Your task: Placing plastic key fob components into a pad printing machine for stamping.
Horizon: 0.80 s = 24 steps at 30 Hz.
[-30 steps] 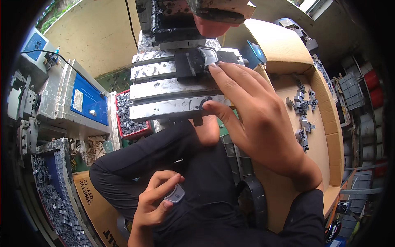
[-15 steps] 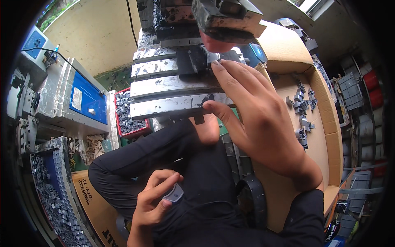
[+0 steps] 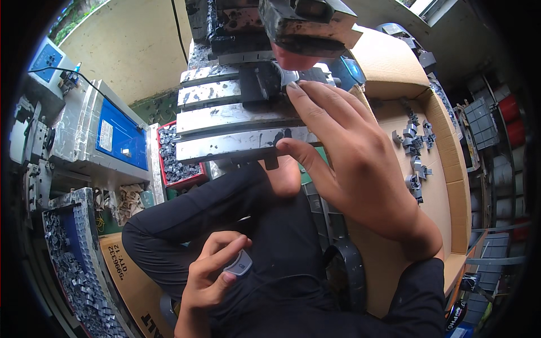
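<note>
Over my lap, my left hand (image 3: 205,273) pinches a small grey plastic piece (image 3: 242,263) with a dark printed mark, between thumb and fingers. My right hand (image 3: 363,158) reaches up to the slotted metal table (image 3: 225,119). Its fingers are stretched out, and the index fingertip touches a light grey piece (image 3: 290,76) seated beside a black block fixture (image 3: 256,83). The right thumb rests apart, at the table's front edge. Just above that piece hangs a red soft pad (image 3: 294,58) under the metal machine head (image 3: 310,25). My fingertips partly hide the seated piece.
An open cardboard box (image 3: 457,217) on the right holds several loose grey pieces (image 3: 414,143). To the left stand a red-rimmed bin (image 3: 190,181) full of small parts and a metal cabinet with a blue panel (image 3: 121,135). Another filled tray (image 3: 84,287) lies lower left.
The view has shifted very slightly, so the machine table sits a little further left. Both hands keep their places, with the same piece in the left.
</note>
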Available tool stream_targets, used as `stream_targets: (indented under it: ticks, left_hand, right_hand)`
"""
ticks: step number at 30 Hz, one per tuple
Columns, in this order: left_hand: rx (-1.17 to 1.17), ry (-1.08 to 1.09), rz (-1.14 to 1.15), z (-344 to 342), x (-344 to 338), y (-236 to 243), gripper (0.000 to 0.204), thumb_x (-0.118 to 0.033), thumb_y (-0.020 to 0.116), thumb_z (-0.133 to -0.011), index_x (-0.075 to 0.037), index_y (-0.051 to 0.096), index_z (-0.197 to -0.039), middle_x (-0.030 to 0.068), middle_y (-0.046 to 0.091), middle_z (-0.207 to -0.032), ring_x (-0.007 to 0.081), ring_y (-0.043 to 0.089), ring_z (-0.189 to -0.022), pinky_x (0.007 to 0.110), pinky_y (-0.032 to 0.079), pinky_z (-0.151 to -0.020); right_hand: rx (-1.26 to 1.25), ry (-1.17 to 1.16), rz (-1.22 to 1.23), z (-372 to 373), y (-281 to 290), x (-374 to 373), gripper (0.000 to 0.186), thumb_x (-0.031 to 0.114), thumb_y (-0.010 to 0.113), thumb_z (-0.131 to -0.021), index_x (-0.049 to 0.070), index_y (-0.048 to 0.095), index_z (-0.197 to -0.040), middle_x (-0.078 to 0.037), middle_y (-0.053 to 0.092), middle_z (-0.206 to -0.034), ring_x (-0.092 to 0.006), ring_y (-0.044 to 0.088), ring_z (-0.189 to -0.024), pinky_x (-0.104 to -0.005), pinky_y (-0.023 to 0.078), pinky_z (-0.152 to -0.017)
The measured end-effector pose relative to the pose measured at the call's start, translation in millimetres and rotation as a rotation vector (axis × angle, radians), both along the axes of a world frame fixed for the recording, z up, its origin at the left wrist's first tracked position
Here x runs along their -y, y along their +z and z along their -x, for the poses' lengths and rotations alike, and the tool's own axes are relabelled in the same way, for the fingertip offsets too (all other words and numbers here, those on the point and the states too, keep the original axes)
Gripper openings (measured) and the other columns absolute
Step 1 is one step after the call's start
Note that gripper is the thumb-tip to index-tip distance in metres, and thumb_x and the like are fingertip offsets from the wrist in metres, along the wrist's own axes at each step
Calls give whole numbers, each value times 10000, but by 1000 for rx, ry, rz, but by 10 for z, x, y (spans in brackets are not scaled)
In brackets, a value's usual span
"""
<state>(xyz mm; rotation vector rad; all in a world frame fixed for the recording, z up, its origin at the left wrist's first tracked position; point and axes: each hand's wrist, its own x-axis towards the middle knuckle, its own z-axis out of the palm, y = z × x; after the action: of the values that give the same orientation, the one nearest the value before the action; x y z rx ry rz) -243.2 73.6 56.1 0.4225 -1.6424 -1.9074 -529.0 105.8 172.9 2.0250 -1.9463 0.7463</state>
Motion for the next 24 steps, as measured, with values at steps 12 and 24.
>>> stream_targets:
  ticks: [12,24]
  left_hand:
    - [2,-8,-6,23,-4,17,563,-325,690,-1033,67,630,-1432,241,596,-1329,306,601,-1236,401,488,-1038]
    - [10,9,-7,4,-63,19,561,-306,705,-1019,66,631,-1432,236,595,-1334,302,599,-1235,395,485,-1040]
  right_hand:
    - [-16,5,1,18,-30,-5,553,168,812,-908,-72,641,-1376,-266,667,-1335,-429,638,-1240,-484,508,-1055]
    - [-27,11,1,5,-52,-37,564,151,826,-890,-69,643,-1376,-263,667,-1335,-424,640,-1239,-474,516,-1046]
